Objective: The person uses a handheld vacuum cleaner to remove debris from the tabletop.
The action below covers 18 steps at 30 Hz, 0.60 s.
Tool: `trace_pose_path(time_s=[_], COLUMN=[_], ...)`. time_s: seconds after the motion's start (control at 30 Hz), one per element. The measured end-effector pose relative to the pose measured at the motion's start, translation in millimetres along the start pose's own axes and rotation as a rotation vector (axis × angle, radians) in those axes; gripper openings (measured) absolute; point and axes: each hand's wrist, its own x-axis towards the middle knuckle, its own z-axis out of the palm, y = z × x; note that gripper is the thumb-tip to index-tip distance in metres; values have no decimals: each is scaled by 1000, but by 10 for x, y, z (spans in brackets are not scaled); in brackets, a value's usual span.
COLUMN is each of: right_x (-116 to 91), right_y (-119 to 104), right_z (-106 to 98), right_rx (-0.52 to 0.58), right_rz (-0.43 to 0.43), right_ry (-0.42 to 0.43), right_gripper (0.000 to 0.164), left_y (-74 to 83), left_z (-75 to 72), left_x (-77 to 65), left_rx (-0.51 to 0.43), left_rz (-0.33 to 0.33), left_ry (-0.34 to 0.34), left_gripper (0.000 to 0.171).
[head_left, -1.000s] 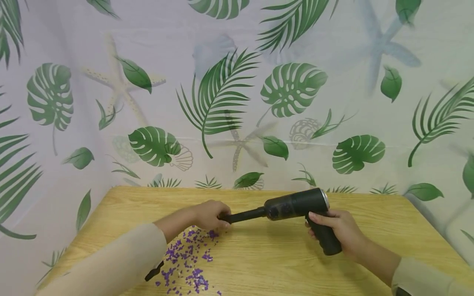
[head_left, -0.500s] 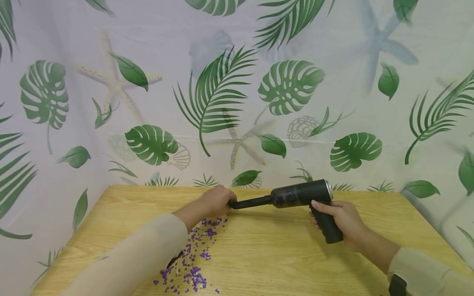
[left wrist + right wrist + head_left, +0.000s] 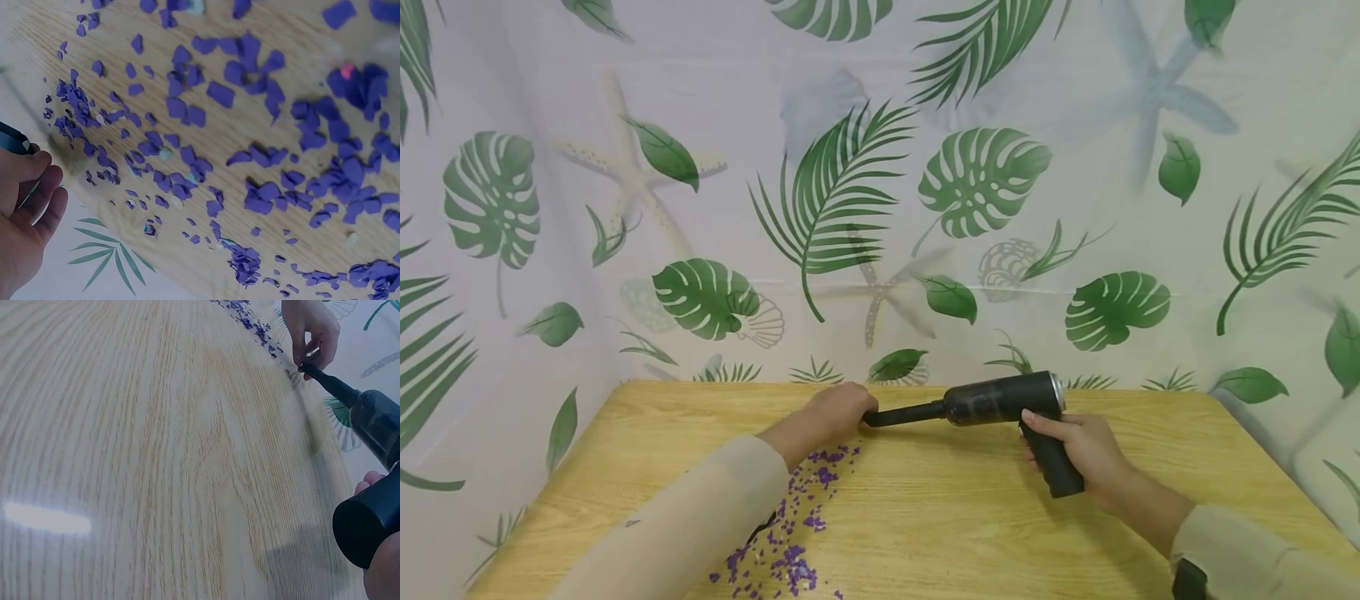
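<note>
A black handheld vacuum cleaner (image 3: pixel 1000 400) with a clear dust cup and a long narrow nozzle is held above the wooden table. My right hand (image 3: pixel 1093 454) grips its handle, thumb along the upper side. At the nozzle's far end, the fingers of my left hand (image 3: pixel 842 410) pinch the tip, as the right wrist view also shows. Scattered purple paper bits (image 3: pixel 797 558) lie on the table below and beside my left forearm. Up close in the left wrist view, the purple scraps (image 3: pixel 250 194) lie in loose clumps, with a few pale green, white and pink pieces among them.
The wooden table (image 3: pixel 955 525) ends just behind the vacuum at a white curtain (image 3: pixel 715 200) printed with green leaves and starfish. Light reflects off the tabletop in the right wrist view.
Both hands have lifted the vacuum slightly and moved it a little toward the table's back edge. My left hand has turned around the nozzle tip, its grip kept. The paper bits look unchanged.
</note>
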Motion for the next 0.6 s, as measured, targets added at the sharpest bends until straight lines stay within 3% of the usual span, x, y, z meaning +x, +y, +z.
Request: trace_pose_path(time_s=[0.27,0.6], right_x=[25,28], right_y=[22,67], right_z=[54,184], right_rx=[-24,-82], right_rz=[-9,-54], right_ry=[4,-2], right_gripper=[60,54], left_y=[-96,-196], left_z=[33,-10], left_x=[16,-57], left_rx=[-88,-112], left_rz=[30,21], left_ry=[18,-68], left_gripper=[17,8])
